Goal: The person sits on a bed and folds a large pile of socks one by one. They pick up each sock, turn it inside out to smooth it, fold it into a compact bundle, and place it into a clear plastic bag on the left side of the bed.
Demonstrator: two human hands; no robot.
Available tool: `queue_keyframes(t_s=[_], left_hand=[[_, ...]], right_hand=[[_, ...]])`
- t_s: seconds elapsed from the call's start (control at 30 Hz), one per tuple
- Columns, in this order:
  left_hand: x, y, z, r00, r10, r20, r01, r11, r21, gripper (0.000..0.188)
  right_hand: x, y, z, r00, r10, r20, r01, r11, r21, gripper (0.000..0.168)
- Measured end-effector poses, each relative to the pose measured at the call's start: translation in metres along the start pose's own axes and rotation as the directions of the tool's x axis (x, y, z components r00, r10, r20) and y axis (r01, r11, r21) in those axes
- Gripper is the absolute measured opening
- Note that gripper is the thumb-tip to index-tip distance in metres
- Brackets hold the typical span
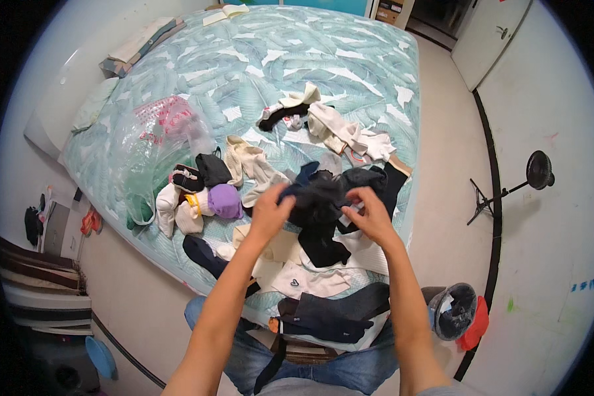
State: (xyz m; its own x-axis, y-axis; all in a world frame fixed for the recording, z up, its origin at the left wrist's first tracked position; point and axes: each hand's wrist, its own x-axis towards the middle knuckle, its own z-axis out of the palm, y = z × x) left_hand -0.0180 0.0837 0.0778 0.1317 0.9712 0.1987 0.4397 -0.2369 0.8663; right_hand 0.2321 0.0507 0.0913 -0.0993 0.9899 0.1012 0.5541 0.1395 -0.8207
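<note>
Between my left hand (273,210) and my right hand (369,210) spreads a dark, blurred cloth item (317,200), apparently a sock; each hand pinches one side of it. Loose socks surround it on the bed: cream ones (257,163) at the left, white ones (339,126) beyond, and a black one (324,245) just below. Nearest my body lie dark navy socks (326,329) and a white sock with a heart mark (309,281). Left of my hands sit rolled bundles, among them a purple one (225,201), a black one (213,170) and a white one (167,208).
A clear plastic bag (163,133) with red print rests on the leaf-patterned bedspread (257,54), left of the socks. Folded fabric (141,44) lies at the bed's far left. Right of the bed stand a lined bin (454,312) and a small tripod device (539,171).
</note>
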Motion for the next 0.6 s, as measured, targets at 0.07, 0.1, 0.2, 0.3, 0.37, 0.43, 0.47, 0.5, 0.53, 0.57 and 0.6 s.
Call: queue_keyframes(t_s=[0.07,0.1,0.2,0.3,0.37,0.43,0.47,0.5,0.53,0.57,0.6], left_hand=[[0.019,0.022,-0.005,0.968,-0.020,-0.249,-0.006,0.995,-0.104,0.029],[0.033,0.018,-0.015,0.967,-0.054,-0.247,0.018,0.989,-0.148,0.029],[0.080,0.027,-0.025,0.961,-0.028,-0.275,-0.034,0.975,-0.219,0.027],[0.119,0.026,-0.026,0.952,0.012,-0.305,-0.096,0.960,-0.262,0.024],[0.137,0.012,-0.031,0.938,0.052,-0.342,-0.135,0.965,-0.223,0.024],[0.146,-0.005,-0.040,0.958,-0.023,-0.284,-0.026,0.986,-0.168,0.032],[0.146,-0.013,-0.044,0.964,-0.062,-0.259,0.027,0.990,-0.137,0.037],[0.145,-0.019,-0.041,0.980,-0.069,-0.188,0.033,0.981,-0.190,0.044],[0.141,-0.028,-0.037,0.990,-0.072,-0.118,0.042,0.970,-0.239,0.052],[0.136,-0.036,-0.036,0.996,-0.071,-0.050,0.054,0.957,-0.285,0.060],[0.132,-0.047,-0.034,1.000,-0.009,-0.007,0.008,0.994,-0.109,0.075]], right_hand=[[0.009,0.015,-0.006,0.953,-0.279,-0.116,0.224,0.909,-0.351,0.069],[0.017,0.012,-0.004,0.940,-0.335,-0.061,0.273,0.849,-0.453,0.073],[0.042,0.020,0.004,0.920,-0.380,0.101,0.337,0.630,-0.700,0.087],[0.071,0.062,0.006,0.963,-0.207,0.172,0.269,0.744,-0.612,0.040],[0.083,0.053,0.003,0.945,-0.328,0.013,0.287,0.806,-0.517,0.022],[0.090,0.040,-0.004,0.906,-0.371,-0.205,0.303,0.905,-0.297,0.024],[0.095,0.036,-0.009,0.939,-0.265,-0.218,0.221,0.953,-0.206,0.024],[0.101,0.034,-0.016,0.962,-0.156,-0.224,0.132,0.984,-0.117,0.024],[0.107,0.035,-0.023,0.958,-0.147,-0.248,0.129,0.988,-0.086,0.025],[0.114,0.037,-0.029,0.953,-0.138,-0.269,0.128,0.990,-0.054,0.025],[0.122,0.050,-0.037,0.941,-0.090,-0.325,0.075,0.995,-0.061,0.026]])
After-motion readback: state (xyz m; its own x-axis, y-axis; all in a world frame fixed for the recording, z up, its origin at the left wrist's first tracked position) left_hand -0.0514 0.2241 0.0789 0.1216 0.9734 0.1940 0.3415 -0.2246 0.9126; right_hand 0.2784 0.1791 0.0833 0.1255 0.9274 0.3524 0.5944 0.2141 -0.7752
